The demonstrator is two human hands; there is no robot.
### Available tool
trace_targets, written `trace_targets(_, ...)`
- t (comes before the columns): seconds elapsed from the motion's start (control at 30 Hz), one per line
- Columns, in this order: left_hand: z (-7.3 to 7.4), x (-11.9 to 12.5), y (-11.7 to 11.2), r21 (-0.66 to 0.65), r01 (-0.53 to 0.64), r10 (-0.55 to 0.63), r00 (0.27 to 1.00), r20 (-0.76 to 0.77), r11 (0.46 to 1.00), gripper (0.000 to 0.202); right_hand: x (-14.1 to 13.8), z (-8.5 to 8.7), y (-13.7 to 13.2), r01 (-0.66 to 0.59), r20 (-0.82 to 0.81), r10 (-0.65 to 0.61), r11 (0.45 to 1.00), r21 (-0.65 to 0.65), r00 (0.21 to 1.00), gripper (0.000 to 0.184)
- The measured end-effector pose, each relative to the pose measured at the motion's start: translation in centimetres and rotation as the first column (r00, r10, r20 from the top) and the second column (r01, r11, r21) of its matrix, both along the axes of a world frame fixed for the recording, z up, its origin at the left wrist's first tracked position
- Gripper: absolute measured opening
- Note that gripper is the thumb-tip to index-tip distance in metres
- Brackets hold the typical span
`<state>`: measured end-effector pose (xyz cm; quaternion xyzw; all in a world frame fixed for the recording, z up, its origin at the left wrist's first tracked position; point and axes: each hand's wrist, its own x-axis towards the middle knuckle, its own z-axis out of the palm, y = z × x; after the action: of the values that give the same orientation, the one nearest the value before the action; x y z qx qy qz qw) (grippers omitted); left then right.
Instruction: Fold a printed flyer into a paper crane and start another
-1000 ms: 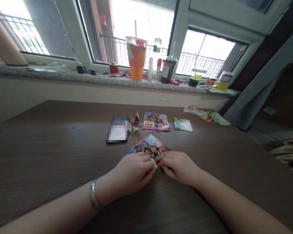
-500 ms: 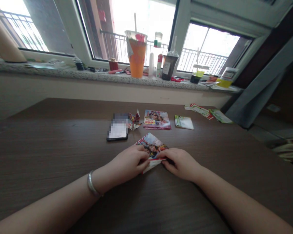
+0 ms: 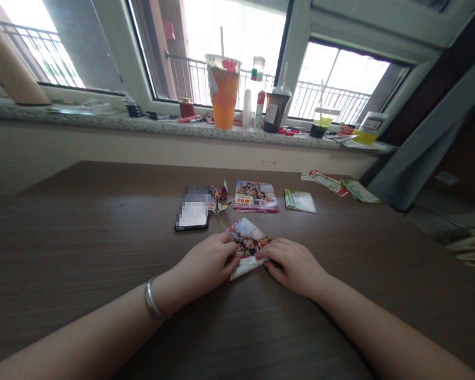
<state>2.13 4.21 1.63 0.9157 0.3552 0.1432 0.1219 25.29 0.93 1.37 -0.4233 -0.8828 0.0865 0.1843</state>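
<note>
A colourful printed paper sheet (image 3: 248, 240) lies on the brown wooden table (image 3: 83, 248) in front of me, its near corner folded up so the white underside shows. My left hand (image 3: 206, 266), with a silver bracelet on the wrist, pinches the sheet's left part with curled fingers. My right hand (image 3: 291, 264) presses and grips the right part of the fold. Both hands meet over the near edge of the paper.
Behind the sheet lie a dark phone (image 3: 192, 214), a small folded paper figure (image 3: 220, 197), a stack of printed leaflets (image 3: 255, 196) and more leaflets (image 3: 300, 200) to the right. The stone windowsill holds an orange cup (image 3: 222, 91), a dark drink cup (image 3: 276, 108) and small bottles.
The near corner of the sheet has been lifted and folded away from me, exposing its white underside. Both hands have moved slightly forward with the fold.
</note>
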Motion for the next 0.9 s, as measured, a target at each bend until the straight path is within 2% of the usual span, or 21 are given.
trace_targets(0.2, -0.2, 0.0, 0.5, 0.019, -0.037, 0.037, 0.999, -0.002, 0.999, 0.018, 0.3, -0.6, 0.3, -0.041, 0.014, 0.04, 0.996, 0.075, 0.999, 0.026)
trace_targets(0.53, -0.6, 0.1, 0.6, 0.004, -0.104, 0.104, 0.994, 0.036, 0.995, 0.011, 0.5, -1.1, 0.5, -0.047, 0.05, 0.043, 0.994, 0.103, 0.998, 0.03)
trace_targets(0.67, -0.5, 0.3, 0.3, 0.015, -0.063, 0.062, 0.997, 0.052, 0.998, 0.019, 0.7, -1.1, 0.2, -0.042, 0.085, 0.033, 0.994, 0.105, 0.996, 0.03)
trace_targets(0.9, -0.5, 0.8, -1.5, 0.227, 0.037, -0.006, 0.991, -0.137, 0.973, 0.021, 0.8, -1.2, 0.1, -0.011, 0.123, -0.004, 0.993, 0.12, 0.992, 0.033)
